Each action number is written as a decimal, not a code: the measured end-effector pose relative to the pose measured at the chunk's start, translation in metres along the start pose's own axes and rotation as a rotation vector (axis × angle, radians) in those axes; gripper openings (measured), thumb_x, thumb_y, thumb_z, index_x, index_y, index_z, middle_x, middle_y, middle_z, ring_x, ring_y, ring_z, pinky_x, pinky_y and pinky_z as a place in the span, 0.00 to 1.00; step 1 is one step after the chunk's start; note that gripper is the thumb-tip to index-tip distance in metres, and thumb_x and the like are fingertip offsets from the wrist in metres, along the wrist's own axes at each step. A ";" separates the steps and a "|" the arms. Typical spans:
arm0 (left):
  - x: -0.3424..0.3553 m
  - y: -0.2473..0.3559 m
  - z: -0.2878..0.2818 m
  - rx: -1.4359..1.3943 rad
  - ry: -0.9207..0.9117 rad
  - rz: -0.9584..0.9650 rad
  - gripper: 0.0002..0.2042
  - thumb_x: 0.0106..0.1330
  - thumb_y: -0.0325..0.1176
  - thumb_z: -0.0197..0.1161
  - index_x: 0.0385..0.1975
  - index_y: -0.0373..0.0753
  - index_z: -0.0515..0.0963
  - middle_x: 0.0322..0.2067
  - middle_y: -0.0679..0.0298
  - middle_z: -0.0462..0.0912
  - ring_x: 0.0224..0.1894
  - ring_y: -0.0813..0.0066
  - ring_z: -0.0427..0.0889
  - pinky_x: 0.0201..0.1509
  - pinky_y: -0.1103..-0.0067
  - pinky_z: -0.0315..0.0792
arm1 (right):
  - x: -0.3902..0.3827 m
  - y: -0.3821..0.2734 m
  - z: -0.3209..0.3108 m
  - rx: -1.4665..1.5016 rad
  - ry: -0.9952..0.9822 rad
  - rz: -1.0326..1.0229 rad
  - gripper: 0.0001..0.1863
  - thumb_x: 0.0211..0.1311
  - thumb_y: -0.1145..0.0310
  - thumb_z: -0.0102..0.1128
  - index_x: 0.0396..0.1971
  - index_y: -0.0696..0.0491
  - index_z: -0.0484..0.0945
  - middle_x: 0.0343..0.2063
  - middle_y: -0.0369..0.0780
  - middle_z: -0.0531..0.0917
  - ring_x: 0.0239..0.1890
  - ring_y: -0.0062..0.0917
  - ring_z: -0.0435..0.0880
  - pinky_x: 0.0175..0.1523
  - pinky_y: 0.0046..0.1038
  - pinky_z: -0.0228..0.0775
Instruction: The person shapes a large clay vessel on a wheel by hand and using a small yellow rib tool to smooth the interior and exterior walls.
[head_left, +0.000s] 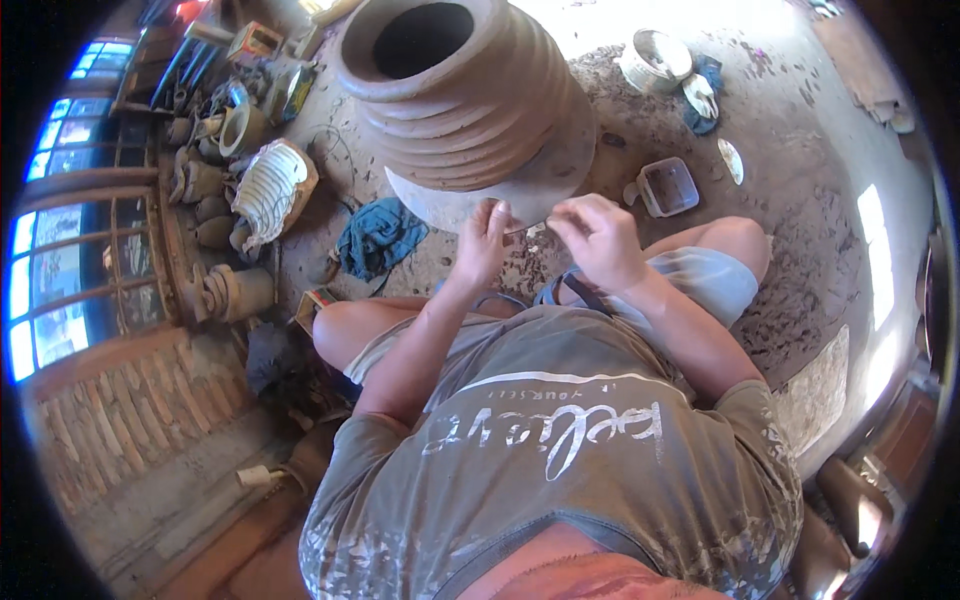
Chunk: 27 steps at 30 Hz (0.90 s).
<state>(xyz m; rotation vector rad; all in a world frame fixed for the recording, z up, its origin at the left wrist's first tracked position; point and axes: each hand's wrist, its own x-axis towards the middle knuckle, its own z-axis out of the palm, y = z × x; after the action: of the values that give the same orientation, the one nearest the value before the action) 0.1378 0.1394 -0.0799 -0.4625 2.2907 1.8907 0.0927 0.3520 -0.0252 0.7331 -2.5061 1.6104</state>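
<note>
A large brown clay pot (470, 110) with a ribbed wall and a wide dark mouth stands on a round grey board (440, 205) in front of me. My left hand (483, 245) is at the board's near edge, fingers curled and thumb pointing up. Just to its right, my right hand (600, 240) is closed in a pinch, thumb and fingertips together. A faint thin line shows between the two hands; whether it is a cord or the board's edge I cannot tell. Neither hand touches the pot's wall.
A dark teal cloth (378, 238) lies left of the board. On the right are a clear plastic tub (668, 188) and a white bucket (655, 62) with a pale glove (700, 96) beside it. A ribbed pale mould (272, 190) and several clay pots (240, 293) line the left wall.
</note>
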 end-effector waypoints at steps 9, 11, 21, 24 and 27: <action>0.010 -0.047 0.006 1.052 0.108 0.401 0.23 0.70 0.46 0.65 0.47 0.28 0.75 0.54 0.34 0.73 0.57 0.33 0.76 0.65 0.46 0.67 | 0.063 -0.049 0.027 -0.221 0.150 -0.561 0.07 0.53 0.75 0.76 0.33 0.54 0.88 0.32 0.37 0.88 0.34 0.31 0.87 0.40 0.32 0.81; 0.011 -0.045 0.005 1.037 0.032 0.301 0.28 0.68 0.48 0.66 0.53 0.24 0.74 0.59 0.33 0.71 0.65 0.33 0.70 0.71 0.46 0.63 | 0.075 -0.054 0.038 -0.248 0.172 -0.649 0.07 0.52 0.75 0.76 0.32 0.54 0.88 0.31 0.36 0.87 0.34 0.30 0.86 0.40 0.31 0.80; -0.002 -0.016 0.013 1.028 0.067 0.199 0.40 0.64 0.55 0.71 0.61 0.21 0.71 0.65 0.34 0.68 0.73 0.33 0.63 0.75 0.46 0.58 | 0.099 -0.049 0.055 -0.552 0.215 -0.802 0.07 0.46 0.66 0.68 0.29 0.47 0.83 0.31 0.30 0.79 0.38 0.24 0.80 0.40 0.28 0.72; 0.000 -0.015 0.014 1.078 0.059 0.176 0.40 0.65 0.55 0.71 0.61 0.22 0.70 0.65 0.35 0.68 0.74 0.34 0.62 0.75 0.45 0.59 | 0.098 -0.056 0.056 -0.591 0.223 -0.790 0.07 0.46 0.66 0.67 0.28 0.47 0.83 0.32 0.30 0.80 0.37 0.24 0.80 0.40 0.29 0.69; 0.003 -0.021 0.011 1.140 0.092 0.216 0.35 0.66 0.50 0.70 0.59 0.24 0.72 0.64 0.37 0.70 0.72 0.37 0.65 0.74 0.48 0.61 | 0.104 -0.053 0.056 -0.582 0.198 -0.855 0.06 0.48 0.66 0.65 0.28 0.47 0.83 0.31 0.31 0.80 0.37 0.24 0.79 0.42 0.30 0.68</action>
<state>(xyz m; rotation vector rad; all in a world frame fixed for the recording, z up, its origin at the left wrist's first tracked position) 0.1412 0.1459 -0.1026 -0.1271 3.0341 0.3520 0.0346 0.2489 0.0264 1.2191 -1.9084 0.5960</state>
